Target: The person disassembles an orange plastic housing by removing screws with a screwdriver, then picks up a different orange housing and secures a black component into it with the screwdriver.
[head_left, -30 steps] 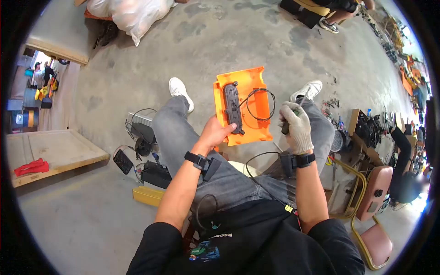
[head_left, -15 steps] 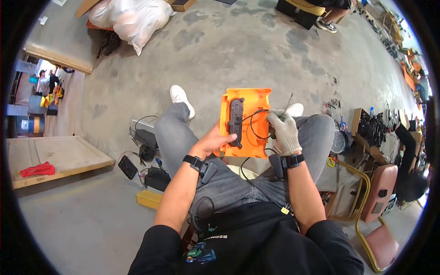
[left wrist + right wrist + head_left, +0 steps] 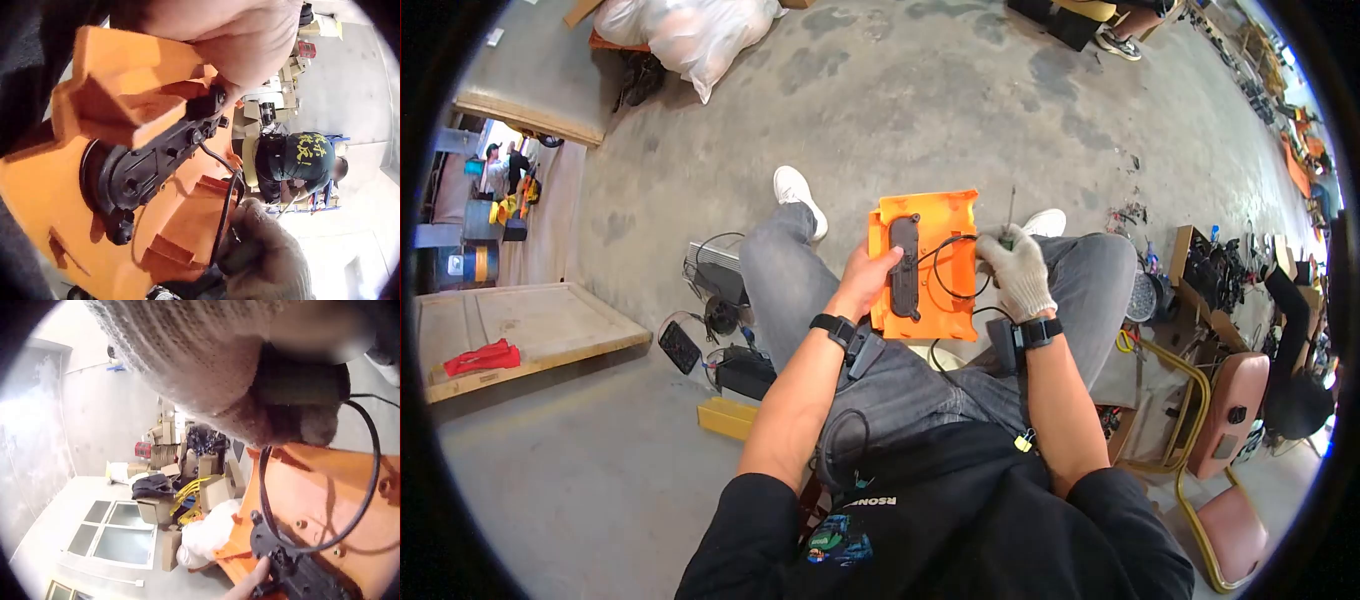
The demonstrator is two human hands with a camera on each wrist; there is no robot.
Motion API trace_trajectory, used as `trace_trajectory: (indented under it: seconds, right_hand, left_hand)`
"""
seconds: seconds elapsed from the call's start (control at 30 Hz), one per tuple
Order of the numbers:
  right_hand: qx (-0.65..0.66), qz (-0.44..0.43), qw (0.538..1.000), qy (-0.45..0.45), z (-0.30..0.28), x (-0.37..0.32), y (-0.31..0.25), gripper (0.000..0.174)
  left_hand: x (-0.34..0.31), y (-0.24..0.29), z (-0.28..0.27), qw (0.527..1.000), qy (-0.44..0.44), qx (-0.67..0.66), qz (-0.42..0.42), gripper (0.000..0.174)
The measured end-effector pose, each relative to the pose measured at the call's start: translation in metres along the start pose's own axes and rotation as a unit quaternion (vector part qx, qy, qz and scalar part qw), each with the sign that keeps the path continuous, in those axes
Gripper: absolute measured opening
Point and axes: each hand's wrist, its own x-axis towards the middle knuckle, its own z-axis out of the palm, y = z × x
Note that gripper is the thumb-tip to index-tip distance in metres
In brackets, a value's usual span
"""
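Note:
In the head view my bare left hand grips the left edge of an orange plastic cover, thumb pressing a long black plastic part fixed inside it. A thin black cable leaves that part and loops over the cover. My gloved right hand is at the cover's right edge, its fingertips right at the cable. It holds a screwdriver, metal shaft pointing away from me. The dark handle shows under the glove in the right wrist view.
A white plastic bag lies on the floor ahead. At left are a wooden board with a red cloth and a grey metal box. A folding chair and boxes of parts stand at right. Another person is in the left wrist view.
My right hand has moved left from over the knee to the cable at the cover's edge. My left thumb has shifted up from the black part's near end. The cover sits slightly lower in view.

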Motion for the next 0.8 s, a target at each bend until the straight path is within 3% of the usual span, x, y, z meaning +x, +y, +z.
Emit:
trace_trajectory:
  seconds: [0.1, 0.3, 0.57, 0.8]
  right_hand:
    - [-0.058, -0.032, 0.996, 0.060, -0.006, -0.002, -0.017, 0.020]
    - [-0.010, -0.021, 1.000, 0.002, 0.009, -0.011, -0.030, 0.024]
    - [-0.009, -0.021, 1.000, -0.016, 0.032, -0.013, -0.040, 0.028]
    - [-0.062, -0.042, 0.997, -0.006, 0.040, -0.012, -0.045, 0.024]
  left_hand:
    - [-0.001, -0.001, 0.003, 0.994, 0.021, 0.096, 0.041, 0.035]
    - [0.003, -0.012, 0.007, 0.986, 0.001, 0.147, 0.082, 0.036]
    - [-0.002, -0.014, 0.012, 0.943, 0.046, 0.256, 0.208, 0.033]
    - [-0.010, -0.004, 0.019, 0.935, 0.070, 0.271, 0.218, 0.035]
